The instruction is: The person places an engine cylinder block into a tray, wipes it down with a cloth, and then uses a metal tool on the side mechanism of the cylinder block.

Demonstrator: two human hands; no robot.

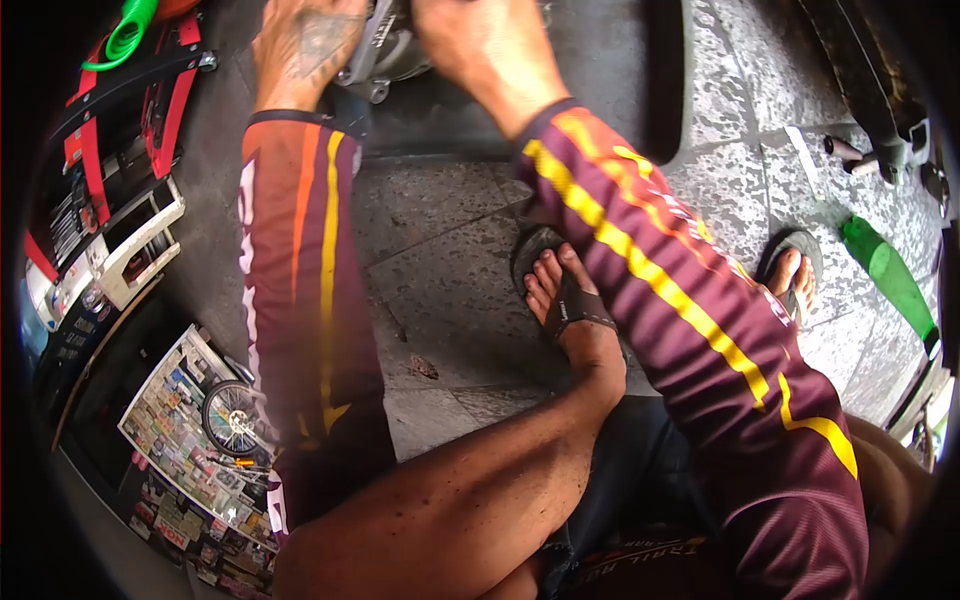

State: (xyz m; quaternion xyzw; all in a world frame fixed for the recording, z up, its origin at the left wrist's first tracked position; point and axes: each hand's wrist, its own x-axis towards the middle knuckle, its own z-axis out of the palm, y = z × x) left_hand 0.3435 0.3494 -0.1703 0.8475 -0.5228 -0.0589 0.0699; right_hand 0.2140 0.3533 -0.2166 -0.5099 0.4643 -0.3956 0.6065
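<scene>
At the top edge of the view, a grey metal part (395,55) with rounded bosses sits over a dark tray (600,90). My left hand (310,45), with a dark mark on its back, is against the left side of this part; its fingers are cut off by the frame edge. My right hand (485,45) is at the part's right side, and its fingertips are also out of the frame. What either hand holds cannot be made out. Both forearms are in maroon sleeves with yellow and orange stripes.
Red metal stands (85,165) and a green coiled hose (125,35) are at the upper left. A bicycle wheel (232,418) is beside a sticker-covered panel (175,430). On the tiled floor to the right lies a green bottle (885,275). My sandalled feet are below the tray.
</scene>
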